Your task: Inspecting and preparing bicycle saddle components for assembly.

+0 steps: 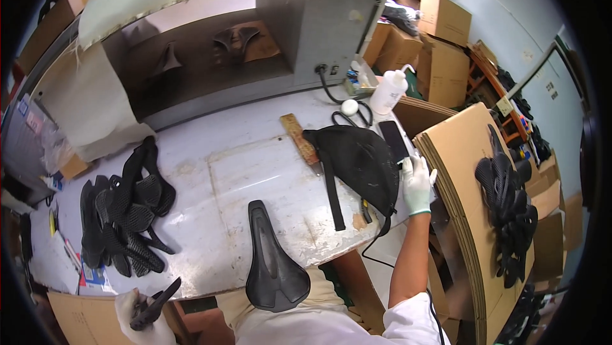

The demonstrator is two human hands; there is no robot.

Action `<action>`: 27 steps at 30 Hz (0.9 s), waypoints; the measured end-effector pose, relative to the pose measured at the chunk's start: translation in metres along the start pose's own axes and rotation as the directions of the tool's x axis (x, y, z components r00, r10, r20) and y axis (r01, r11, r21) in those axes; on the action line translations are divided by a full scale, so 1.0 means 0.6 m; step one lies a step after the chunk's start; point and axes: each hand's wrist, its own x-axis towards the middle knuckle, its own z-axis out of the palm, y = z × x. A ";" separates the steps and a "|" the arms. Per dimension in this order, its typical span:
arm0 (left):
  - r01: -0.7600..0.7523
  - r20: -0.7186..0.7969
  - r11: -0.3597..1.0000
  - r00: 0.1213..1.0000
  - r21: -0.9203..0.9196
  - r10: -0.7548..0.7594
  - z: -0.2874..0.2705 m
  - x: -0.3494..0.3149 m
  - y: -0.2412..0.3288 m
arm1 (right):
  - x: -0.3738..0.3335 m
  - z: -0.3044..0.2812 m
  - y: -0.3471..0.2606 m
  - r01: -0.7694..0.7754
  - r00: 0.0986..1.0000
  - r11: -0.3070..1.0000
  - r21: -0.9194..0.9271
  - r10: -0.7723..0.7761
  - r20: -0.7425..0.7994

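Observation:
My left hand (141,319), in a white glove, is at the lower left beyond the table's front edge. Its fingers are closed round a black saddle piece (157,303), seen nearly edge-on. White-gloved too, my right hand (417,183) lies at the table's right edge with fingers extended, holding nothing. It is just below a black phone (393,141) and beside a black fabric bag (361,160). In front of me a black bicycle saddle (274,268) rests with its nose on the table and its wide end over the front edge.
Mesh-textured black saddle pieces (127,211) are heaped at the table's left; more (507,211) lie on cardboard at right. Behind stands a grey open-fronted box (325,32) with saddle parts inside. A white squeeze bottle (387,93), scissors (352,114) and a worn wooden strip (298,138) are nearby.

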 end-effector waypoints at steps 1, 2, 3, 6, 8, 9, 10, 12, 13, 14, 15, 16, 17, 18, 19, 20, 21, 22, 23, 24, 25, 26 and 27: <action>0.062 -0.076 0.998 0.995 -0.025 -0.064 0.020 -0.001 0.014 | -0.001 -0.002 -0.009 0.010 1.000 1.000 0.006 -0.010 0.007; 0.119 -0.144 0.991 0.981 -0.060 -0.127 0.032 0.000 0.023 | -0.003 -0.012 -0.015 0.003 1.000 1.000 0.022 -0.003 0.017; 0.090 -0.079 0.995 0.993 0.035 -0.087 0.031 0.008 0.029 | -0.004 -0.020 -0.024 -0.007 1.000 0.999 0.041 0.006 0.027; 0.083 -0.014 0.994 0.997 0.071 -0.082 0.028 0.009 0.043 | -0.035 -0.069 -0.111 0.131 0.977 0.966 0.224 -0.087 -0.193; 0.083 0.014 0.993 0.996 0.089 -0.084 0.033 0.005 0.053 | -0.078 -0.121 -0.221 0.188 0.965 0.845 0.500 -0.064 -0.255; 0.103 0.029 0.993 0.994 0.056 -0.105 0.041 0.005 0.062 | -0.108 -0.140 -0.258 0.192 0.979 0.751 0.632 -0.098 -0.181; 0.122 0.044 0.992 0.991 0.030 -0.123 0.048 0.003 0.072 | -0.143 -0.149 -0.294 0.168 0.982 0.640 0.750 -0.176 -0.070; -0.105 0.240 0.986 0.968 0.132 0.071 0.063 0.034 0.124 | -0.205 -0.172 -0.339 -0.031 0.809 0.611 0.791 -0.449 0.379; -0.262 0.297 0.956 0.930 0.129 0.215 0.079 0.051 0.148 | -0.211 -0.186 -0.379 0.094 0.699 0.524 0.847 -0.640 0.318; -0.413 0.349 0.903 0.869 0.117 0.352 0.093 0.063 0.166 | -0.228 -0.178 -0.406 0.194 0.639 0.429 0.882 -0.738 0.218; -0.430 0.350 0.901 0.852 0.049 0.388 0.107 0.068 0.180 | -0.238 -0.176 -0.437 0.297 0.642 0.374 0.879 -0.760 0.106; -0.444 0.347 0.896 0.836 -0.029 0.425 0.121 0.070 0.195 | -0.255 -0.173 -0.454 0.331 0.715 0.368 0.869 -0.699 0.024; -0.435 0.365 0.899 0.830 -0.050 0.422 0.130 0.076 0.214 | -0.268 -0.171 -0.468 0.240 0.772 0.381 0.893 -0.633 0.062; -0.433 0.366 0.899 0.828 -0.064 0.425 0.132 0.079 0.223 | -0.272 -0.173 -0.475 0.147 0.821 0.386 0.911 -0.561 0.106; -0.427 0.368 0.904 0.835 -0.040 0.410 0.135 0.083 0.230 | -0.266 -0.176 -0.472 0.146 0.824 0.399 0.905 -0.555 0.112; -0.415 0.367 0.910 0.847 0.005 0.384 0.135 0.084 0.230 | -0.248 -0.181 -0.474 0.267 0.790 0.403 0.875 -0.612 0.041; -0.372 0.423 0.928 0.845 0.026 0.327 0.131 0.079 0.221 | -0.237 -0.183 -0.473 0.382 0.745 0.398 0.834 -0.667 -0.023; -0.363 0.428 0.931 0.847 0.034 0.314 0.135 0.082 0.213 | -0.233 -0.183 -0.468 0.374 0.741 0.396 0.839 -0.672 -0.014; -0.233 0.529 0.972 0.823 -0.016 0.206 0.135 0.085 0.206 | -0.232 -0.185 -0.464 0.383 0.699 0.443 0.811 -0.713 0.059; -0.090 0.625 0.995 0.774 -0.046 0.099 0.138 0.085 0.200 | -0.230 -0.184 -0.459 0.394 0.650 0.484 0.782 -0.748 0.135; -0.170 0.587 0.985 0.800 0.017 0.128 0.159 0.075 0.183 | -0.228 -0.177 -0.452 0.428 0.636 0.529 0.733 -0.753 0.171; -0.105 0.620 0.994 0.779 -0.008 0.087 0.163 0.069 0.173 | -0.226 -0.177 -0.450 0.447 0.594 0.578 0.683 -0.763 0.257; -0.018 0.681 1.000 0.732 -0.025 0.031 0.177 0.065 0.160 | -0.226 -0.165 -0.441 0.455 0.586 0.591 0.666 -0.762 0.276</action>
